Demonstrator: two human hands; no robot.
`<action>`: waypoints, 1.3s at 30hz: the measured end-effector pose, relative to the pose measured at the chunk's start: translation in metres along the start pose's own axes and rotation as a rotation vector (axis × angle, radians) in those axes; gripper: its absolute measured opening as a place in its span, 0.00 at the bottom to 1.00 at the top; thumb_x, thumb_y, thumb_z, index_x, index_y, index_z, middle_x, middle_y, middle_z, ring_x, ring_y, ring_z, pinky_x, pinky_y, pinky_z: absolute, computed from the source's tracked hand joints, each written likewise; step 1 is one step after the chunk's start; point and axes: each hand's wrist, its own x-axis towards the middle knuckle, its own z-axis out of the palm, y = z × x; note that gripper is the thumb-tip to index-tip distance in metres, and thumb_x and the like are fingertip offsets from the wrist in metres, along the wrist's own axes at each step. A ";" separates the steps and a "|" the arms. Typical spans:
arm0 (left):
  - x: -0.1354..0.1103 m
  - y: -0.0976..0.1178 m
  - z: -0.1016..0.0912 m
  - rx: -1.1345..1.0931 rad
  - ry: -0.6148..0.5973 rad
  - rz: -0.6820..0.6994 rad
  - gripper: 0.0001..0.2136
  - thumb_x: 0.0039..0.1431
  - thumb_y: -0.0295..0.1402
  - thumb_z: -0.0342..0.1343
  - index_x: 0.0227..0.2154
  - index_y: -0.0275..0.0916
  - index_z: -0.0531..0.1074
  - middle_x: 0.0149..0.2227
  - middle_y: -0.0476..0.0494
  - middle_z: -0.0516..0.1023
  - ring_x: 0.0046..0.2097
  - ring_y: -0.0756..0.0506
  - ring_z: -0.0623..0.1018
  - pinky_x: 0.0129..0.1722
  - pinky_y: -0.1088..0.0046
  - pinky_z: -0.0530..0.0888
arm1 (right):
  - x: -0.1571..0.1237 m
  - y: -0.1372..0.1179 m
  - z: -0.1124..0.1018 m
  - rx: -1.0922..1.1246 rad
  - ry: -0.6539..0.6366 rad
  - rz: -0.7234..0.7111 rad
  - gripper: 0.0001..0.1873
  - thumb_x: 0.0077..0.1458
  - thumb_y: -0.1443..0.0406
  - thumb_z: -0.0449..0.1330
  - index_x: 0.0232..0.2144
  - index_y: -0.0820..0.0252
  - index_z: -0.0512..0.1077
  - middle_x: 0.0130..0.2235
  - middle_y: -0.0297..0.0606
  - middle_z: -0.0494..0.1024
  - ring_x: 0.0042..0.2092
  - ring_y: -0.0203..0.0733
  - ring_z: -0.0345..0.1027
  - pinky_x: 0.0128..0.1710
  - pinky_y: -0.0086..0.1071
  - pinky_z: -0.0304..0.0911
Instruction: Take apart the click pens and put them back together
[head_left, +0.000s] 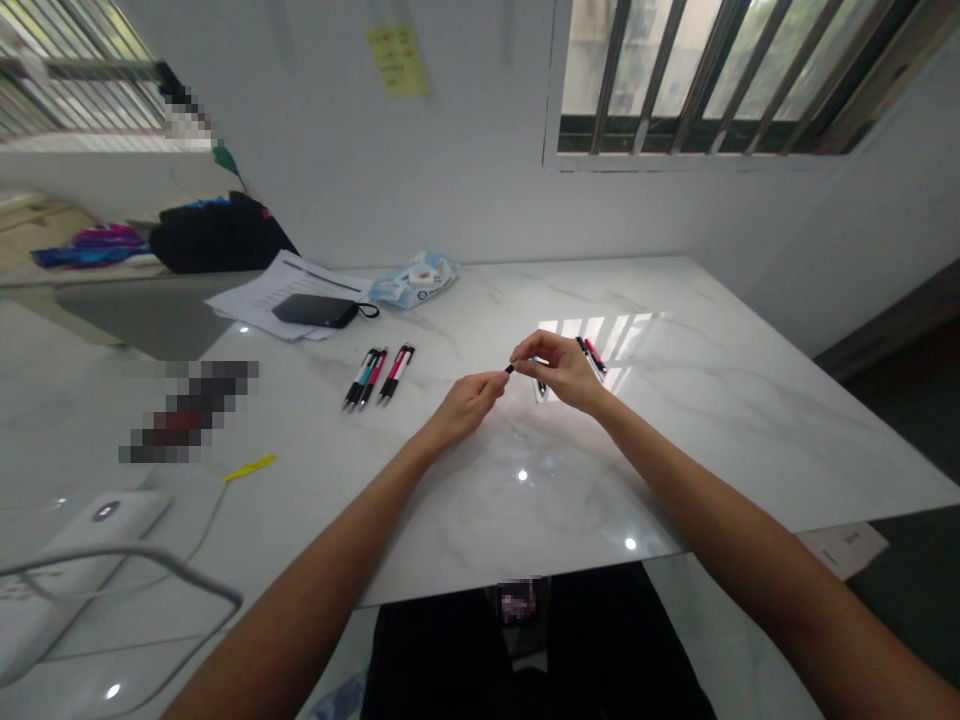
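My left hand (471, 402) is closed, its fingertips pinching a small black piece (510, 368) that looks like part of a pen. The rest of whatever it belongs to is hidden in the fingers. My right hand (559, 368) meets it from the other side, thumb and fingers pinched at the black piece's end. Partly covered by that hand, a pen with a dark tip (541, 387) lies on the white marbled table (480, 530). Just beyond it are a red and black pen (595, 354) and another dark one. Left of my hands, three pens lie side by side, including a red and white pen (396, 374) and a blue one (363, 378).
Papers (259, 300) with a black pouch (315, 310) on them lie at the back left, beside a light blue packet (417, 279). A white device (82, 560) with a cable and a yellow tag (250, 467) are at the left. A wall stands behind.
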 end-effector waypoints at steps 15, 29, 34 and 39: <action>-0.007 0.012 0.002 -0.470 -0.374 -0.216 0.31 0.65 0.67 0.51 0.25 0.45 0.52 0.22 0.58 0.44 0.23 0.52 0.43 0.21 0.71 0.45 | 0.000 -0.007 -0.002 0.237 -0.010 0.067 0.24 0.49 0.52 0.80 0.43 0.51 0.76 0.40 0.35 0.84 0.43 0.40 0.79 0.49 0.37 0.75; 0.017 -0.005 0.033 0.509 0.013 0.208 0.15 0.63 0.39 0.70 0.51 0.46 0.83 0.46 0.44 0.83 0.42 0.44 0.80 0.44 0.67 0.73 | 0.011 0.005 -0.069 -0.586 0.342 -0.090 0.07 0.59 0.60 0.70 0.38 0.56 0.80 0.34 0.35 0.84 0.35 0.41 0.76 0.42 0.40 0.70; 0.033 -0.012 0.040 0.594 -0.008 0.202 0.15 0.69 0.40 0.66 0.55 0.46 0.84 0.48 0.41 0.84 0.46 0.41 0.82 0.46 0.64 0.75 | 0.013 0.020 -0.080 -0.640 0.378 -0.067 0.05 0.60 0.62 0.69 0.38 0.57 0.80 0.34 0.35 0.85 0.34 0.40 0.77 0.43 0.40 0.71; 0.044 -0.017 0.040 0.650 0.015 0.209 0.11 0.70 0.37 0.65 0.52 0.47 0.86 0.46 0.43 0.86 0.45 0.41 0.83 0.45 0.66 0.75 | 0.015 0.022 -0.090 -0.669 0.476 -0.044 0.04 0.58 0.65 0.68 0.37 0.56 0.80 0.35 0.34 0.86 0.36 0.41 0.79 0.44 0.38 0.73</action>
